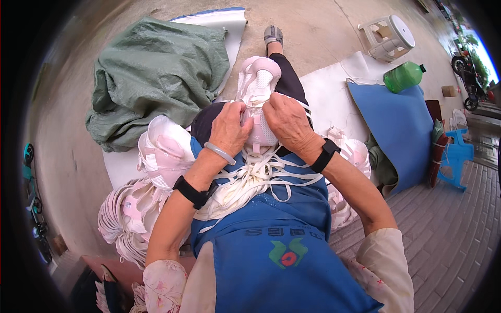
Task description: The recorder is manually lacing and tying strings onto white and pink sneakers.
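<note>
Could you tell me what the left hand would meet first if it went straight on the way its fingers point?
Probably the pink-and-white shoe upper that the left hand already grips, fingers pointing up-right along it; depth is unclear.

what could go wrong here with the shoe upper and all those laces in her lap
1. The loose white laces lie heaped and crossed on the blue apron; pulling one could snag or knot the others.
2. Both the left hand and the right hand pinch the pink-white shoe upper, which rests on the knee, so it might slide off if the grip loosens.
3. The stacked uppers beside the left arm could topple if nudged.
</note>
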